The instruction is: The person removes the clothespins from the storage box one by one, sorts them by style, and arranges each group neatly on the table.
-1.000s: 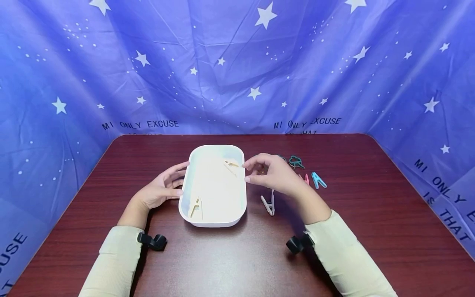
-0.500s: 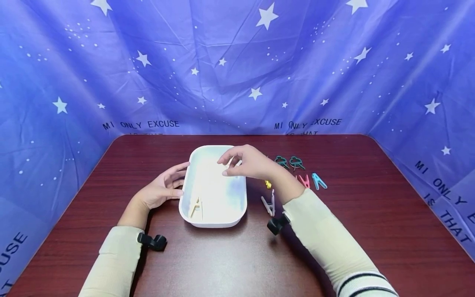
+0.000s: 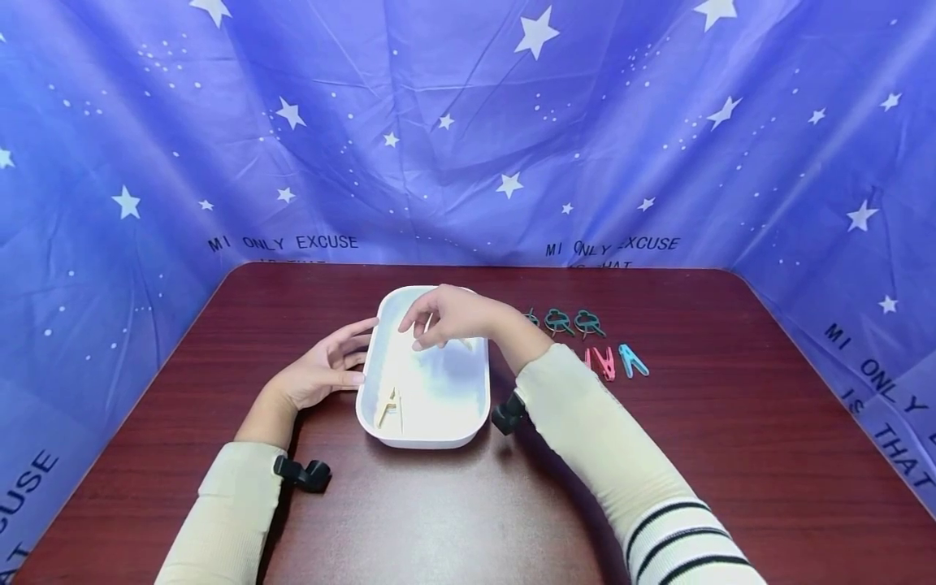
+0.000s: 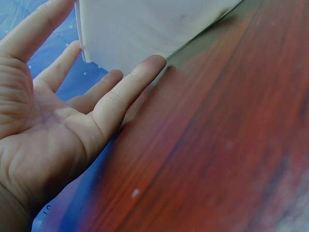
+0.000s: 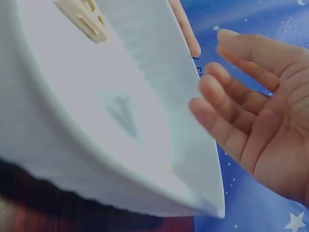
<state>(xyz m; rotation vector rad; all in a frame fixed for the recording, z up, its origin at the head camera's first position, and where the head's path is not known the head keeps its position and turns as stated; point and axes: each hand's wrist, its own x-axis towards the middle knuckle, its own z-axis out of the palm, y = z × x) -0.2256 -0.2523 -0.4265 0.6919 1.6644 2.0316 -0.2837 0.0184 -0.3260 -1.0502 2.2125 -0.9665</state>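
My left hand touches the left side of a white tray with its fingers extended. In the left wrist view the fingers lie along the tray's outer wall. Over the far half of the tray hovers my right hand, fingers loosely bent; the right wrist view shows nothing between them. A cream clothespin lies in the tray's near left corner. Part of another pale clothespin shows below the right hand, the rest being hidden. The right wrist view also catches a cream clothespin in the tray.
Right of the tray, green clips stand in a row, one partly covered by my right wrist. Nearer are pink clothespins and a light blue clothespin. A starry blue curtain hangs behind the dark red table.
My right hand has moved left from the tray's right edge to above its inside. The right forearm now hides the grey and yellow clothespins. My left hand stays at the tray's side.
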